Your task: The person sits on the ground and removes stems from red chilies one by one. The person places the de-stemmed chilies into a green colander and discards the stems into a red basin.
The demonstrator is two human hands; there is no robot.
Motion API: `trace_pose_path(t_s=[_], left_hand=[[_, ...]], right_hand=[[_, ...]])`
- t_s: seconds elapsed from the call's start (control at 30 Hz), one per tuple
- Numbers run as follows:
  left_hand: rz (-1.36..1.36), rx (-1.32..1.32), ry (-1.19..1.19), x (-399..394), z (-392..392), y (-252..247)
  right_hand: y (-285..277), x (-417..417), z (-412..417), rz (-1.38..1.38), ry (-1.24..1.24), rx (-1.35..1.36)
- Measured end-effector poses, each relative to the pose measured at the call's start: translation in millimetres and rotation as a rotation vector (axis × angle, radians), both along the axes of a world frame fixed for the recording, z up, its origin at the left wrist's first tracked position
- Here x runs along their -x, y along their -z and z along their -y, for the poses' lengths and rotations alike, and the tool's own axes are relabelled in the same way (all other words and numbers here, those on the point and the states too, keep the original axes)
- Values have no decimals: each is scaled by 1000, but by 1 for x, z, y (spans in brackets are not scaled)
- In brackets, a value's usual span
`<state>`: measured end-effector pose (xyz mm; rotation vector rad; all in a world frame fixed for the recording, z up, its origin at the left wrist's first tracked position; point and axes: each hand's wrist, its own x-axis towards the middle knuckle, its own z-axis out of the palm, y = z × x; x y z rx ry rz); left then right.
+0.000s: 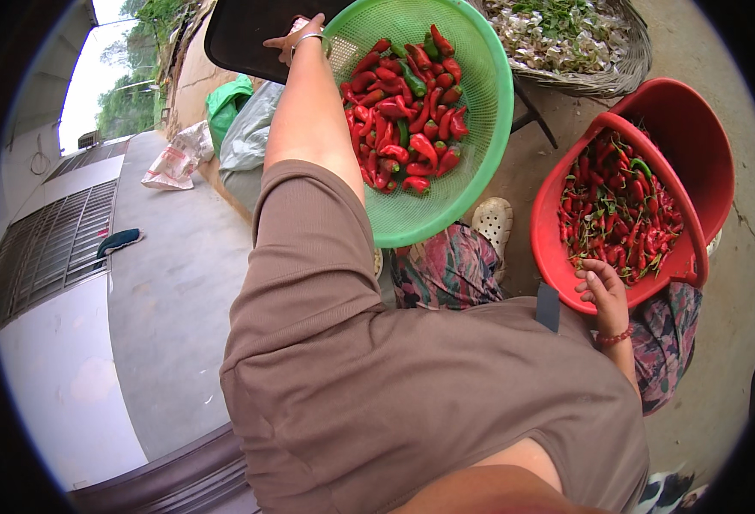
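Note:
My left hand (301,42), wearing a silver bangle, reaches past the left rim of a green mesh plastic basket (480,186). It is at a small pale pinkish object (299,26) over a black flat surface; whether it grips it is unclear. Large red peppers (409,109), a few of them green, lie in the basket. My right hand (602,292), with a red bead bracelet, hovers by the near rim of a red plastic bucket (547,212). Its fingers are loosely bent and apart, with nothing plainly held. Small red chillies (621,212) with stems and leaves fill the bucket's lower part.
A wicker basket (634,64) of pale papery scraps and green leaves stands at the upper right. Plastic bags (249,138) and a printed sack (181,157) lie to the left. A cream clog (493,221) shows between the containers. A wall with a barred window (59,244) runs along the left.

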<state>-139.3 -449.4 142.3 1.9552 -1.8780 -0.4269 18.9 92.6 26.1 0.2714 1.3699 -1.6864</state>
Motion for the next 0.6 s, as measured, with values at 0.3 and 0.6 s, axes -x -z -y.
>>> trace_pose_path(t_s=[0.3,0.6], left_hand=[[-181,340,139,-32,-4,-40],[-435,485,417,-64,-34,-73]], right_hand=[[7,-7,-6,-108,-46,-10],[24,-12,-17,-230,-77,-103]])
